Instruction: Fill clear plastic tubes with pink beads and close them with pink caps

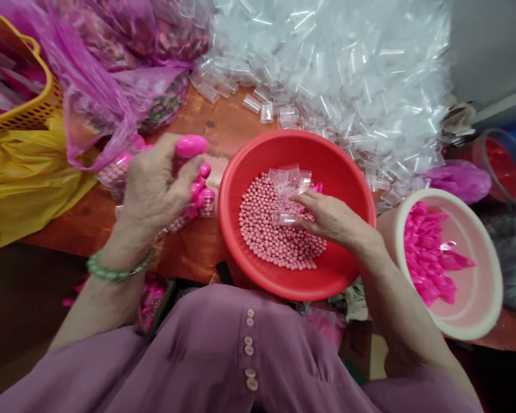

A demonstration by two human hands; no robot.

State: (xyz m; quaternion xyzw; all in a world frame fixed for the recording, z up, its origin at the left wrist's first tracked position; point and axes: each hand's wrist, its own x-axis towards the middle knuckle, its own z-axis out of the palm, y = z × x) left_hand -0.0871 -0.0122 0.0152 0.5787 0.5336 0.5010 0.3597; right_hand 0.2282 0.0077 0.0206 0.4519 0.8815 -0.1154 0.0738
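My left hand [155,183] is closed around a glossy pink cap [191,146], held above the table left of the red basin [348,166]. Several pink-capped clear containers with beads [207,203] lie under and beside that hand. Over the basin, my right hand [333,215] has its thumb and fingers at a clear plastic tube [286,218]. More clear pieces [288,178] rest on the pink beads [266,229] just beyond the fingertips. A small bright pink piece shows by the index finger.
Clear tubes [327,63] are heaped at the back. A cream bucket [485,275] of pink pieces stands right. Purple bags [98,80], a yellow basket [47,103] and a yellow bag [30,178] lie left on the reddish-brown table [219,123].
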